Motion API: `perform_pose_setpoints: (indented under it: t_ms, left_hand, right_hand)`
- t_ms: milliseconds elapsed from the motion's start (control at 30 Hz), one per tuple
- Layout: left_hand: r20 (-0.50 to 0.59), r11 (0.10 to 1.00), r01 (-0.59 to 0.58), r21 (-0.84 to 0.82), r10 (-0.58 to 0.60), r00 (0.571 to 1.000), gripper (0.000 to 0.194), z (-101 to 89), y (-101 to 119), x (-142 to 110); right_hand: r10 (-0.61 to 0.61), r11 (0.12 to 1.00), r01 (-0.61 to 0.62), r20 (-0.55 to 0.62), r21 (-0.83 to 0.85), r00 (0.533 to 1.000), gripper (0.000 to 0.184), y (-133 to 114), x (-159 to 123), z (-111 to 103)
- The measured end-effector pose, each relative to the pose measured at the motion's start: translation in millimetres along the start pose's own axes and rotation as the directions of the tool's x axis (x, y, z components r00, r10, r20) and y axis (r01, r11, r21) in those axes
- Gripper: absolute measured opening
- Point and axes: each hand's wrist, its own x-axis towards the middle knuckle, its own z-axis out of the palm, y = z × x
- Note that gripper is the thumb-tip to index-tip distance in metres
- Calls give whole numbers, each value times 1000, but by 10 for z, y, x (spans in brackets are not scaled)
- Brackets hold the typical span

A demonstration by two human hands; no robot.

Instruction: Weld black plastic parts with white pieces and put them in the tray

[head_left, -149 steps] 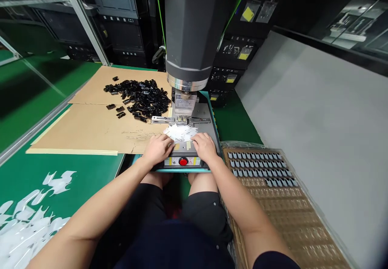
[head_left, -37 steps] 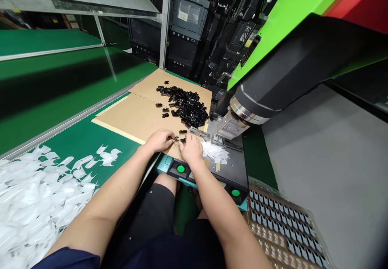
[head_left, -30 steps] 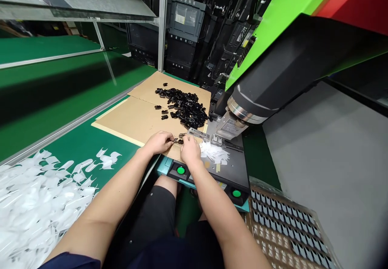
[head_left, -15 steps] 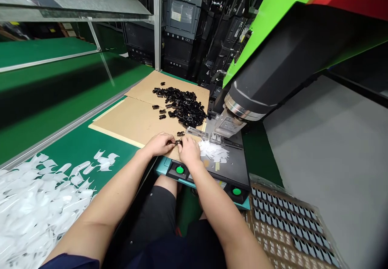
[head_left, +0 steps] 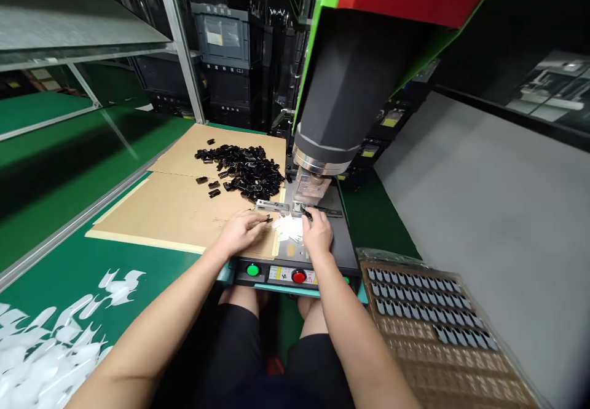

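My left hand [head_left: 241, 230] rests on the edge of the cardboard sheet [head_left: 175, 203], its fingers pinched on a small black part [head_left: 267, 218]. My right hand [head_left: 317, 232] is on the machine base plate [head_left: 343, 243], fingers closed on another small black part [head_left: 306, 213] just in front of the fixture under the press head [head_left: 329, 144]. A little heap of white slips [head_left: 288, 227] lies between my hands. A pile of black parts [head_left: 244, 166] sits on the cardboard further back.
A green button [head_left: 252, 270] and a red button [head_left: 298, 277] sit on the machine's front panel. A blister tray with rows of grey parts [head_left: 415, 289] lies at the right. White plastic pieces [head_left: 50, 347] lie on the green table at the lower left.
My right hand has moved right from the cardboard edge to the fixture under the press head. My left hand stays at the cardboard edge. My view has swung to face the machine.
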Motion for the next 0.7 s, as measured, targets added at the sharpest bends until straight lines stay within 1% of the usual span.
perform_pose_setpoints:
  t_ms: [67,133,200,300,367,433,600,700]
  left_hand:
    - [-27,996,-34,77,36,999,28,212,202,262]
    - [-38,986,-36,161,43,998,28,426,370,509]
    - [-22,971,-34,236,40,999,26,616,476,691]
    - [11,947,-56,318,55,998,25,810,534,815]
    - [26,930,-70,362,65,998,26,872,542,825]
    - [43,915,-71,397,59,997,27,891,550,815]
    - [107,906,-62,418,19,994,31,861,573,791]
    - [126,906,-67,418,15,992,31,845,576,781]
  right_hand:
    - [-7,998,6,-29,-57,1000,27,169,98,6]
    - [-35,991,33,-11,-131,999,26,233,166,38]
    - [-65,977,68,23,-203,998,26,226,202,66]
    - [-101,953,116,70,-280,992,26,172,211,65]
    - [-115,941,138,92,-308,989,25,137,197,37]
    - [-122,936,154,116,-316,986,26,104,167,-3]
    - [-117,936,171,185,-307,976,44,24,87,-94]
    - [-104,934,173,223,-314,969,48,8,101,-116]
